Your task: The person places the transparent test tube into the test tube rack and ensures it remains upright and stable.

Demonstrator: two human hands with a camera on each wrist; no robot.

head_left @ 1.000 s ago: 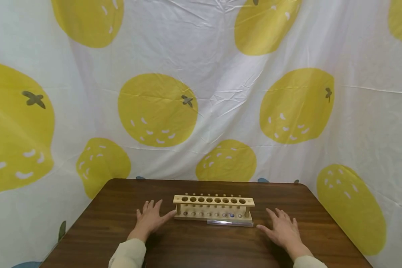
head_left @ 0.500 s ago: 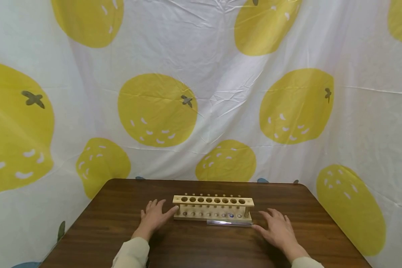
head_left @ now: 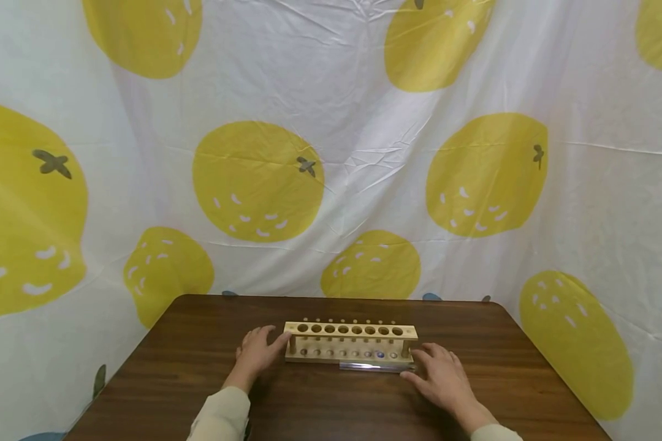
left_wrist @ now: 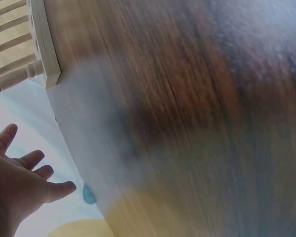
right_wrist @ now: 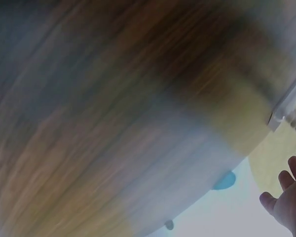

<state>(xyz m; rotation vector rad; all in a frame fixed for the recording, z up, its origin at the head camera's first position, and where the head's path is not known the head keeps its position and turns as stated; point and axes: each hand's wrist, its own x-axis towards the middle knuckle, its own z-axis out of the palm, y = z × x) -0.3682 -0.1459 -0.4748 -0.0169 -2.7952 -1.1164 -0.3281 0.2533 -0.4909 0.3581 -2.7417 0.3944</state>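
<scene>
A pale wooden test tube rack (head_left: 350,335) stands upright on the table, with a row of round holes in its top board and a row of pegs behind. Along its front edge lies a clear glass test tube (head_left: 372,367) on its side. My left hand (head_left: 256,353) is at the rack's left end, fingers extended and the thumb tip overlapping the top board in the head view. Spread fingers show on my right hand (head_left: 441,376), which is at the rack's right end, its thumb and forefinger either side of the tube's end. Both palms hold nothing.
The dark brown wooden table (head_left: 320,410) has rounded far corners. Behind and beside it hangs a white cloth (head_left: 375,184) printed with big yellow lemons.
Both hands have moved inward toward the rack, the left one rightward to its left end and the right one leftward to the tube's end. Rack and tube stay put.
</scene>
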